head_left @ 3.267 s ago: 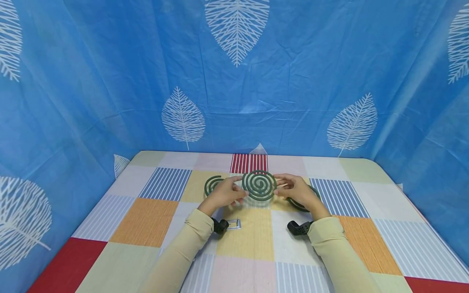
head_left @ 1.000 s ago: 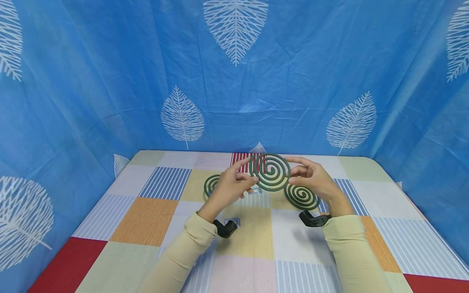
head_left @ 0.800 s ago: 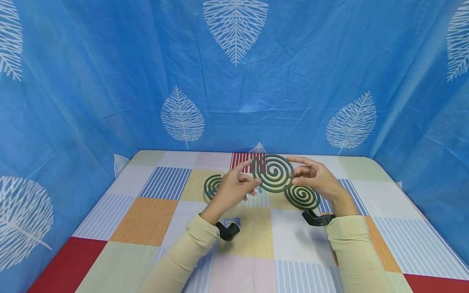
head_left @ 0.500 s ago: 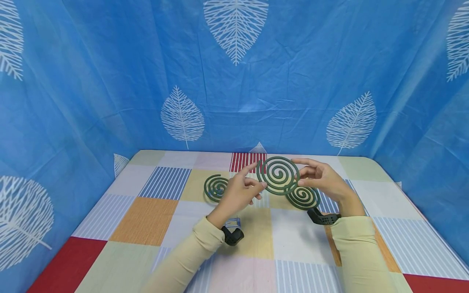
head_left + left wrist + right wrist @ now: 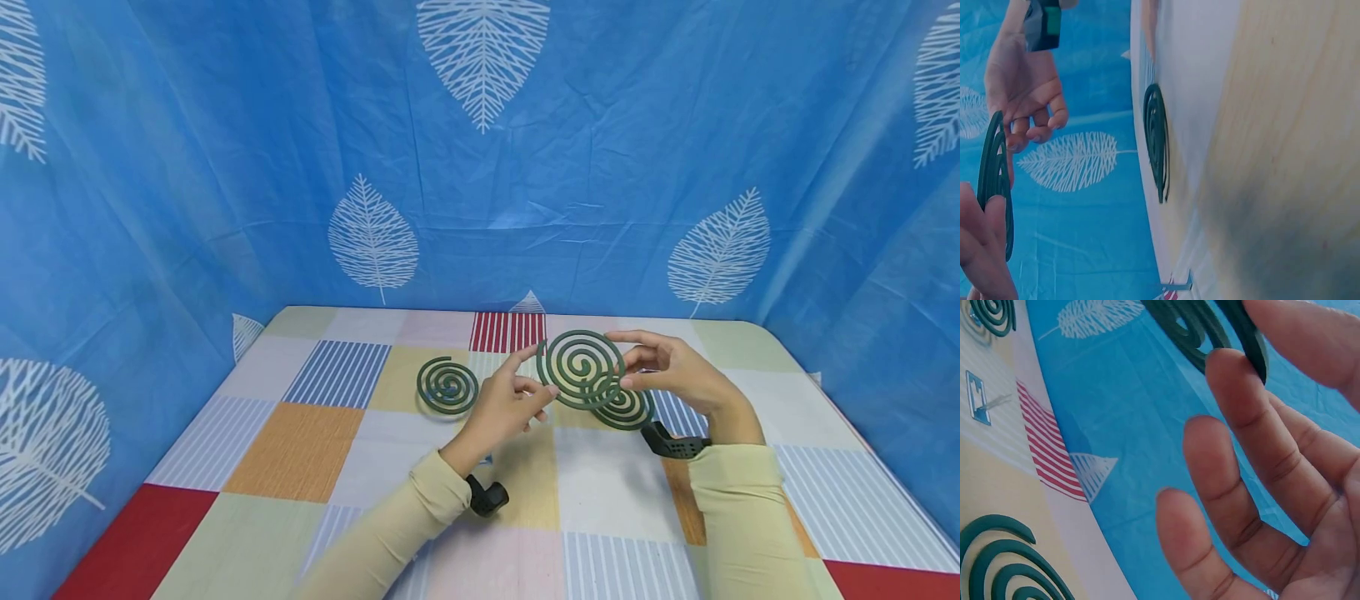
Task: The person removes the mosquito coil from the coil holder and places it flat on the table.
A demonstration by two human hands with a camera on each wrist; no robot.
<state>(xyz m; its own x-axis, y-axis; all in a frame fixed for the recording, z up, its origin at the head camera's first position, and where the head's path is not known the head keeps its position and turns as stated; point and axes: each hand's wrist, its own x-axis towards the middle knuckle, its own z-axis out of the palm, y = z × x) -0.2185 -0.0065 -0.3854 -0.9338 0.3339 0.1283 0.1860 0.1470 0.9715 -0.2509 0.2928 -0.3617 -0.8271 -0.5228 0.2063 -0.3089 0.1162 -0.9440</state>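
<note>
A green spiral mosquito coil (image 5: 582, 367) is held up above the table between both hands. My left hand (image 5: 501, 410) pinches its left edge with thumb and index finger. My right hand (image 5: 678, 375) pinches the right edge, the other fingers loosely bent. In the left wrist view the held coil (image 5: 992, 172) appears nearly edge-on; in the right wrist view only part of the coil (image 5: 1250, 347) shows between thumb and fingers. A second coil (image 5: 447, 390) sits left of my left hand. Behind the held one, a third coil (image 5: 628, 408) is partly covered.
A small metal stand (image 5: 977, 397) shows on the table in the right wrist view. Another little metal piece (image 5: 486, 459) is mostly hidden by my left wrist. The patchwork tablecloth (image 5: 300, 450) ends at a blue leaf-print curtain (image 5: 570, 250) behind.
Both hands raised the coil from low over the table's middle earlier. Over the last second they carried it right and slightly down, uncovering the left coil and overlapping the right one.
</note>
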